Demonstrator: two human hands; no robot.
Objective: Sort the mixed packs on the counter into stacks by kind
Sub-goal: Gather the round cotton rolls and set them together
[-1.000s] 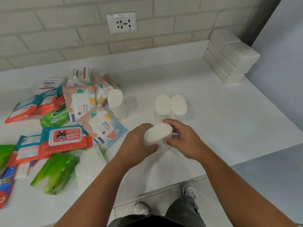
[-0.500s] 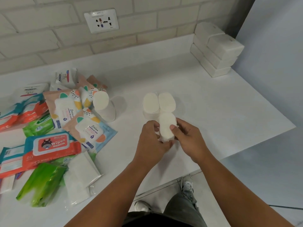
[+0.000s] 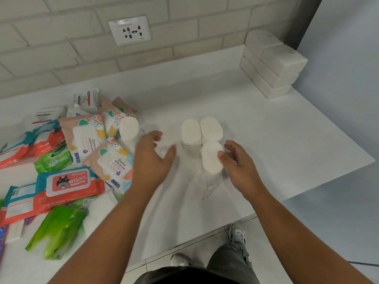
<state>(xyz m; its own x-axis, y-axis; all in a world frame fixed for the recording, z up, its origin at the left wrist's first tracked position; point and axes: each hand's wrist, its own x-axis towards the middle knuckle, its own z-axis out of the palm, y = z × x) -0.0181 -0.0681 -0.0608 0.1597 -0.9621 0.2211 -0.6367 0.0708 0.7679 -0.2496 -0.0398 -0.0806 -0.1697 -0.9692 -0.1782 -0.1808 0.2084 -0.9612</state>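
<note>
White oval-topped cylindrical pack in clear wrap: stood upright mid-surface, touching two matching white packs behind it, evidently grouped by kind.
Right hand: fingers relaxed and apart, thumb tip touching the pack, probably steadying it.
Left hand: spread wide, holding nothing, blurred.
Fourth white cylindrical pack: stood unsorted against the colourful heap of wipe packets.
Heap was cut off at the left edge; lower packets hidden.
</note>
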